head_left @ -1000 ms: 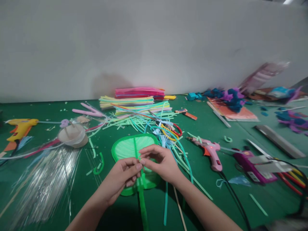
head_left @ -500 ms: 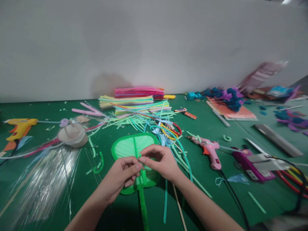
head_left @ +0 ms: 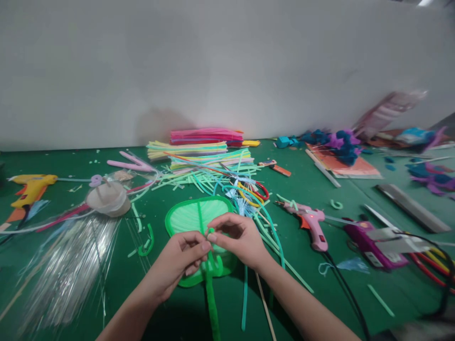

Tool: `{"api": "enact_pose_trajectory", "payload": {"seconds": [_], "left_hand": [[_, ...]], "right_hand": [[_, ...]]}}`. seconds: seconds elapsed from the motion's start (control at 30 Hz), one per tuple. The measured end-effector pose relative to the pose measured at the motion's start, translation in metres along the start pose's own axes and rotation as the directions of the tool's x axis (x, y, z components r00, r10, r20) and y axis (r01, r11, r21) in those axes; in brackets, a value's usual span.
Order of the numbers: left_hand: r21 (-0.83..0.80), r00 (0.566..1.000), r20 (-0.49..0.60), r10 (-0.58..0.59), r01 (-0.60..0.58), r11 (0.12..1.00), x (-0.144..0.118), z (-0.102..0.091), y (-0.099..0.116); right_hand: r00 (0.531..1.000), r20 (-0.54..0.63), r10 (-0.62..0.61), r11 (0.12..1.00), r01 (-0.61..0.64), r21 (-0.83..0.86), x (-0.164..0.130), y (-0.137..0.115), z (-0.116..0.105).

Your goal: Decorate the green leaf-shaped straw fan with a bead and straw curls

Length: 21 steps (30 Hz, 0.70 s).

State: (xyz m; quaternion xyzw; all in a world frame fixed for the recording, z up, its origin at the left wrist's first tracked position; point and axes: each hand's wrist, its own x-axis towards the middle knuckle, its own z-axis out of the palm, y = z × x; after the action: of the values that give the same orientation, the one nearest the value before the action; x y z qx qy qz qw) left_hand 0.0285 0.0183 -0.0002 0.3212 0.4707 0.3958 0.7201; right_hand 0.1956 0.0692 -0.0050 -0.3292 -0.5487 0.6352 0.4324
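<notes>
While pinching a green pipe cleaner (head_left: 210, 233) at frame centre, both hands (head_left: 185, 258) (head_left: 239, 238) are gripping something light and bendable, likely best held near its tip.

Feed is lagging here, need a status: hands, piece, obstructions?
Left hand and right hand both pinching a small green pipe-cleaner strip. Green leaf-shaped pipe-cleaner fan flat beneath. Loose teal strips crowd right side.
</notes>
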Motion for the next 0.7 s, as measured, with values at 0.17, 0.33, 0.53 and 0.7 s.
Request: {"api": "enact_pose_trajectory", "payload": {"seconds": [0.17, 0.33, 0.53, 0.7], "left_hand": [[0.024, 1.000, 0.000, -0.011, 0.011, 1.000, 0.0012, -0.0013, -0.0008], [0.042, 1.000, 0.011, -0.004, 0.004, 0.999, 0.0009, -0.0017, -0.0002], [0.063, 0.999, -0.042, 0.006, -0.003, 0.998, 0.0011, 0.0007, 0.0030], [0.076, 0.998, -0.065, 0.012, -0.007, 0.997, 0.0004, 0.0018, 0.0060]], "right_hand": [[0.996, 0.027, 0.088, 0.996, -0.089, 0.012, 0.0012, 0.0022, -0.0013], [1.000, 0.010, -0.025, 0.999, 0.026, -0.045, 0.0012, 0.0053, -0.0030], [0.986, -0.003, -0.168, 0.963, 0.163, -0.216, 0.0020, 0.0053, -0.0030], [0.930, 0.043, -0.365, 0.823, 0.344, -0.453, 0.0007, 0.0017, -0.0045]]}}
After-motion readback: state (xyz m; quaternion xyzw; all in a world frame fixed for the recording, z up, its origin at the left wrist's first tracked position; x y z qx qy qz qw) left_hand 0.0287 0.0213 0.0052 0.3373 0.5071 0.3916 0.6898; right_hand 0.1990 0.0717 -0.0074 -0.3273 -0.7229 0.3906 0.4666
